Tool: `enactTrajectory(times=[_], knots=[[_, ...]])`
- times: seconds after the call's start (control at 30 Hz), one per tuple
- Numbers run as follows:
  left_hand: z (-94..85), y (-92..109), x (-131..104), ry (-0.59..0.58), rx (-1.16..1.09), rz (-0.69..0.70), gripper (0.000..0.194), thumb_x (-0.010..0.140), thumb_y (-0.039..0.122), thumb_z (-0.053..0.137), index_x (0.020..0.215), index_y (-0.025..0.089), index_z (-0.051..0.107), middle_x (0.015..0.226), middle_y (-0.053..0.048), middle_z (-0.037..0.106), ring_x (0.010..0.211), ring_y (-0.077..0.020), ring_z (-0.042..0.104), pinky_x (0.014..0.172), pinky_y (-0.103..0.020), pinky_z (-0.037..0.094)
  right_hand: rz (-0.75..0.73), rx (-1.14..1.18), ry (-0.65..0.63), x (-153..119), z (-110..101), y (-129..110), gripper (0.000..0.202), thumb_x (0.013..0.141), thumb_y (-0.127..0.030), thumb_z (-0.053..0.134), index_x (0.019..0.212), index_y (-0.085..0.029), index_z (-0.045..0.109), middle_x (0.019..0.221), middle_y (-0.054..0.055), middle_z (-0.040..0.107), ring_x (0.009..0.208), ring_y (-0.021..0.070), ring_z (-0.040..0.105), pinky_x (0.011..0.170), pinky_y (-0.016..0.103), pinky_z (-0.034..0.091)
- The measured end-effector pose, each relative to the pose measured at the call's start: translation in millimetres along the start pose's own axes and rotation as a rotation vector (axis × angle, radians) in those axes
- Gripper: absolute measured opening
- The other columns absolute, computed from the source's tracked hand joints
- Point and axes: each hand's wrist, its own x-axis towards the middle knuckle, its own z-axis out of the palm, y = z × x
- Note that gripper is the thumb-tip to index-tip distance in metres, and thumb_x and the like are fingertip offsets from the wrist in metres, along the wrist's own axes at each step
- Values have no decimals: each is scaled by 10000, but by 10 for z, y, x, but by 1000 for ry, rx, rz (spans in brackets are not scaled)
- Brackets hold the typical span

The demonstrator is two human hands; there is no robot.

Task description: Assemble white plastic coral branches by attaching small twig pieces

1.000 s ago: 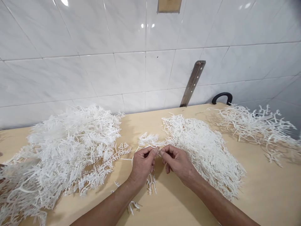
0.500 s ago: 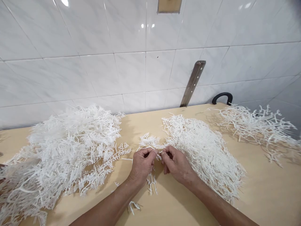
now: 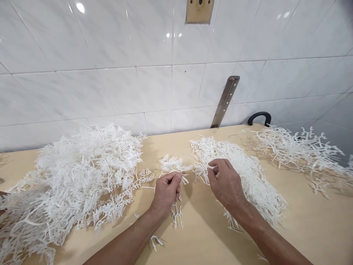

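My left hand (image 3: 167,193) is closed in a pinch on a thin white branching plastic sprig (image 3: 172,171), whose twigs stick out past the fingertips. My right hand (image 3: 227,182) hovers over the near left part of the right pile (image 3: 248,165) of thin white pieces. Its thumb and forefinger are pinched together, with a small white piece (image 3: 211,167) showing between them. Just beyond my left hand lies a small white cluster (image 3: 171,162). A forked sprig (image 3: 177,215) rests below that hand on the wooden tabletop (image 3: 198,235).
A large heap of white branching sprigs (image 3: 91,176) covers the left side. Barer, curly white stems (image 3: 300,151) lie at the far right, near a black curved handle (image 3: 259,115). A metal strip (image 3: 225,101) leans against the tiled wall (image 3: 154,88). A dark object enters at the left edge.
My right hand has parted from my left and moved right, over the right pile. My left hand has stayed nearly in place, still pinching the sprig. The view has tilted slightly up.
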Motion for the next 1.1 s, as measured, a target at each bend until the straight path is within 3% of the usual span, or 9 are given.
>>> enactTrajectory(times=[0.07, 0.13, 0.27, 0.33, 0.53, 0.8, 0.9, 1.0, 1.1], knots=[[1, -5, 0, -21, -6, 4, 432, 767, 510, 690, 566, 160, 534, 506, 55, 423, 394, -50, 348, 409, -195, 300, 10, 10, -4, 10, -39, -26, 141, 840, -228, 492, 924, -188, 596, 987, 106, 625, 671, 170, 582, 645, 318, 458], [5, -10, -5, -30, 4, 10, 423, 772, 500, 686, 568, 160, 540, 506, 50, 438, 389, -53, 363, 403, -196, 301, 87, 110, -100, -11, -63, -98, 169, 878, -300, 508, 927, -193, 630, 916, 87, 653, 632, 166, 584, 626, 310, 464], [15, -54, -5, -22, 68, 17, 341, 786, 491, 671, 709, 159, 655, 497, 57, 441, 373, -66, 370, 384, -201, 308, 298, 458, -518, -113, -47, -289, 319, 903, -487, 533, 953, -205, 674, 685, 2, 633, 457, 134, 542, 493, 280, 449], [17, -90, 0, -17, 116, 40, 313, 804, 466, 650, 789, 158, 702, 493, 57, 444, 375, -72, 379, 389, -204, 324, 346, 593, -645, -166, -5, -347, 353, 897, -516, 543, 974, -197, 674, 664, -18, 613, 401, 109, 511, 446, 264, 437], [18, -162, -5, -6, 189, 107, 273, 831, 346, 612, 974, 180, 775, 500, 49, 467, 413, -84, 410, 451, -215, 379, 454, 710, -592, -246, 139, -301, 323, 860, -487, 619, 943, -182, 686, 596, -45, 551, 416, 93, 485, 429, 237, 428], [21, -185, -10, -15, 173, 124, 292, 830, 352, 616, 1002, 178, 776, 511, 40, 473, 444, -95, 418, 462, -221, 374, 419, 701, -536, -243, 150, -312, 311, 849, -499, 633, 871, -190, 659, 576, -39, 558, 428, 106, 479, 430, 245, 439], [16, -124, -18, -46, 87, 55, 291, 781, 356, 668, 981, 160, 748, 502, 47, 466, 429, -93, 405, 432, -217, 347, 378, 685, -541, -230, 108, -348, 305, 884, -492, 595, 826, -195, 631, 576, -35, 552, 444, 108, 494, 447, 241, 446], [5, -51, -23, -184, -106, -84, 244, 734, 355, 709, 852, 141, 695, 520, 39, 479, 423, -80, 392, 417, -210, 327, 381, 686, -567, -223, 82, -352, 317, 889, -500, 591, 826, -192, 634, 587, -23, 569, 458, 112, 506, 456, 242, 452], [14, -9, -24, -282, -308, -222, 319, 777, 457, 676, 749, 146, 612, 527, 26, 487, 415, -72, 385, 412, -206, 308, 407, 718, -582, -220, 86, -331, 335, 879, -516, 601, 816, -189, 640, 600, -12, 598, 459, 116, 519, 454, 245, 452]])
